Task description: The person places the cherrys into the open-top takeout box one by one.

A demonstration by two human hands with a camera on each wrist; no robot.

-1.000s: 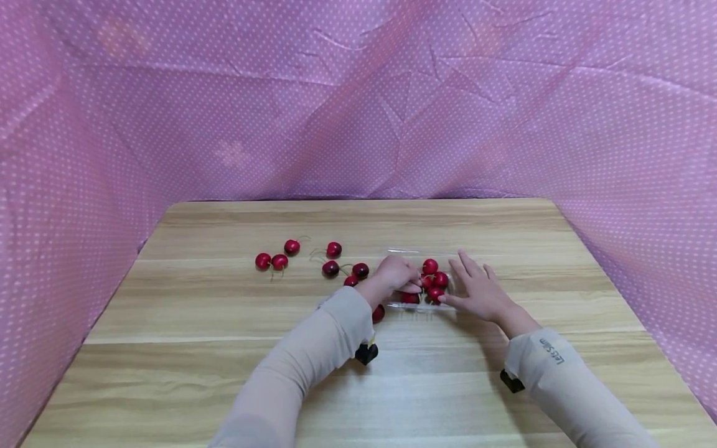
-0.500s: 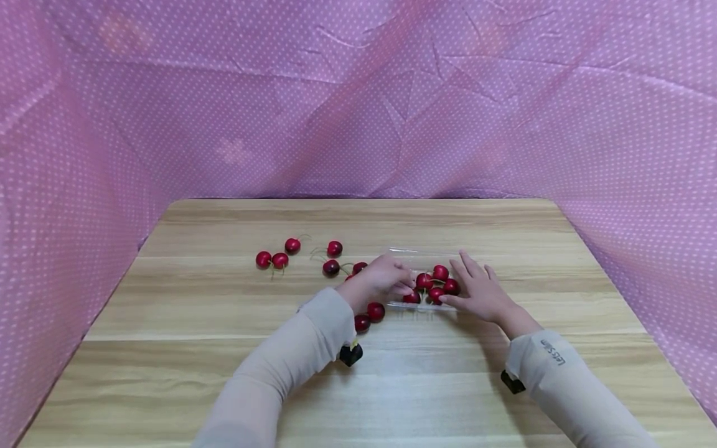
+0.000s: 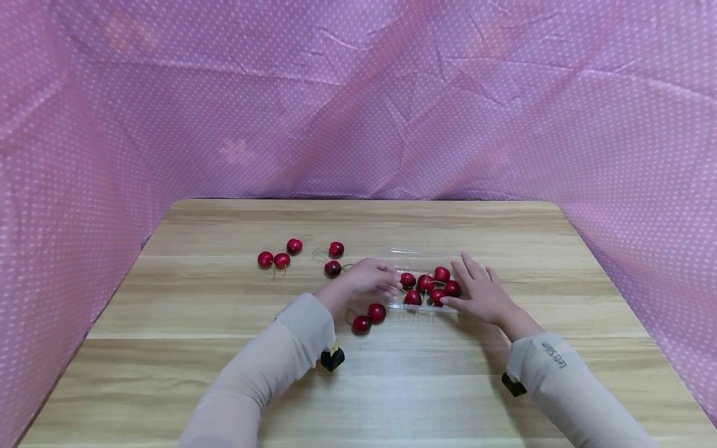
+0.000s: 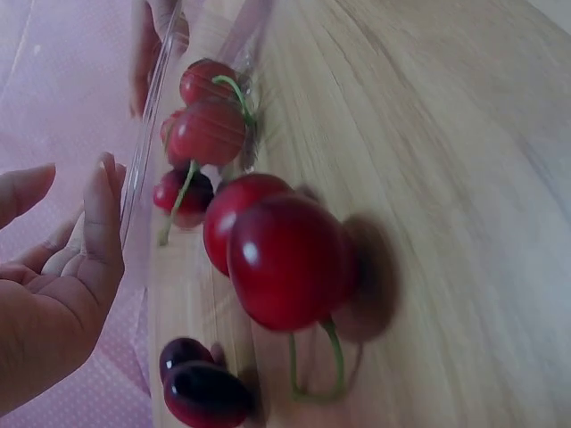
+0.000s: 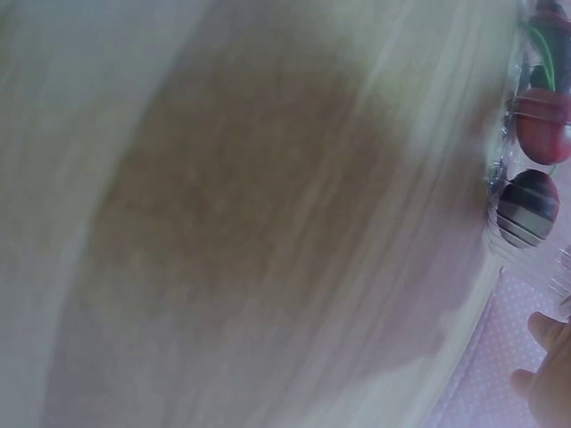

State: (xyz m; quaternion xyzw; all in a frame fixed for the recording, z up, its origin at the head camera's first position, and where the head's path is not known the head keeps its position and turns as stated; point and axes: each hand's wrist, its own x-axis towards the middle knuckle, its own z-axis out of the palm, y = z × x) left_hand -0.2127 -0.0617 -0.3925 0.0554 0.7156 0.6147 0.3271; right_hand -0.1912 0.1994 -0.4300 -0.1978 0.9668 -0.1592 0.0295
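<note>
A clear plastic box (image 3: 417, 309) holds several red cherries (image 3: 426, 284) with green stems. My left hand (image 3: 366, 278) hovers at the box's left edge, holding nothing; in the left wrist view the thumb and the fingers (image 4: 100, 223) stand apart. My right hand (image 3: 480, 292) rests at the box's right end with fingers spread, the thumb beside a cherry. Just below the left hand, a joined pair of cherries (image 3: 361, 325) lies on the table. The right wrist view shows a cherry (image 5: 528, 209) through the clear box wall and only part of the right hand (image 5: 553, 379).
More cherries (image 3: 333, 269) lie on the wooden table (image 3: 196, 367) left of the box, with another group (image 3: 282, 261) farther left. Pink dotted cloth (image 3: 358, 112) surrounds the table at the back and sides.
My left hand has let go of cherries in the box and drawn back to the left, its fingers loosening. Cherries in the box shifted. My right hand has stayed in place.
</note>
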